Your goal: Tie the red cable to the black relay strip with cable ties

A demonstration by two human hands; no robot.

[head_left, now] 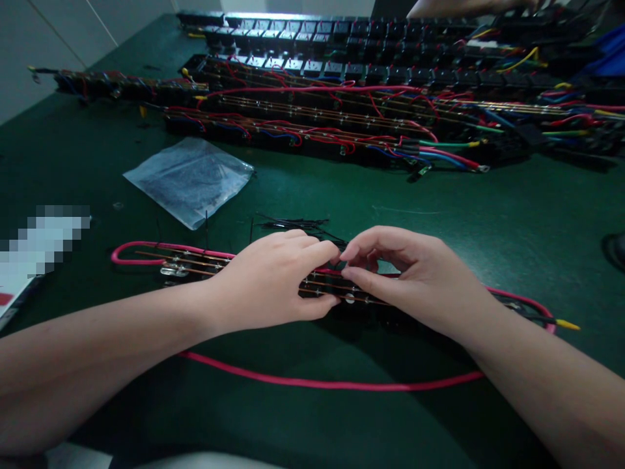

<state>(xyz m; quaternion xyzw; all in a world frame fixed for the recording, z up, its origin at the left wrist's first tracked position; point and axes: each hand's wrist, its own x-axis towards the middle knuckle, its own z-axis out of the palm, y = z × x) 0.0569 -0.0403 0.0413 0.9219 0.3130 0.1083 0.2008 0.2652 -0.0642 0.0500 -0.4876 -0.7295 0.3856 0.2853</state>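
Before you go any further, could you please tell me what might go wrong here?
The red cable bows out on the near side of the left hand and right hand, so a moving arm might catch it. Thin black strips lie loose just beyond the hands, where knuckles could scatter them. The left hand straddles copper-coloured rods, so uneven pressure might bend them.

A dark green counter (317, 185) fills most of the view, softly lit at centre and shadowed at near right, with a pale grey seamed surface (34, 58), wall or floor undetermined, at far left.
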